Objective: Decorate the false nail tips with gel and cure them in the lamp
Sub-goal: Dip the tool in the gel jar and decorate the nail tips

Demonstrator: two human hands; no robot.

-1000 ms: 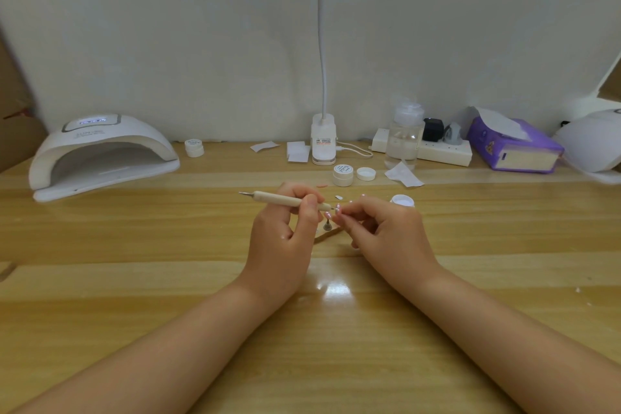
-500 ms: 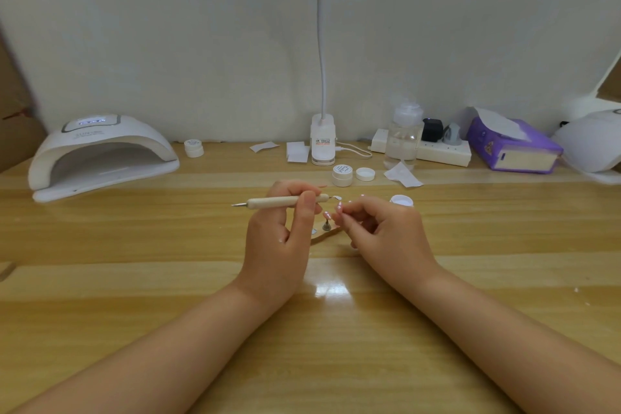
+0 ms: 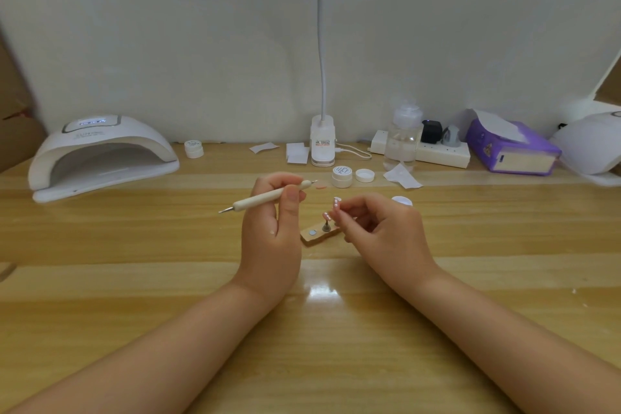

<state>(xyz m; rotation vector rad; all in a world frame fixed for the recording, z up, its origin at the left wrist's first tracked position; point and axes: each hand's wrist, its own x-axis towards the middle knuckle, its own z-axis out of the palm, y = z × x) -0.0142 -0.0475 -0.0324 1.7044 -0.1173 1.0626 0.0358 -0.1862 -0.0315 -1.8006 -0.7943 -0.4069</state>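
My left hand (image 3: 272, 228) grips a cream dotting pen (image 3: 265, 200), held level above the wooden table, its metal tips pointing left and right. My right hand (image 3: 379, 232) pinches a false nail tip (image 3: 337, 202) with white dots at its fingertips. Between the hands lies a small wooden holder (image 3: 316, 235) with a nail tip on a metal stand (image 3: 326, 220). A loose pink nail tip (image 3: 321, 187) lies beyond. An open gel jar (image 3: 341, 176) and its lid (image 3: 364, 175) stand behind. The white curing lamp (image 3: 100, 155) sits far left.
A desk lamp base (image 3: 322, 144) stands at the back centre, with paper scraps (image 3: 297, 152), a clear bottle (image 3: 403, 136), a power strip (image 3: 440, 153) and a purple tissue box (image 3: 510, 149). Another jar (image 3: 194, 148) sits by the curing lamp. A white lid (image 3: 402, 201) lies behind my right hand.
My left hand drew the pen away from the nail tip to the left and tilted its left end down. My right hand stayed in place with the nail tip.
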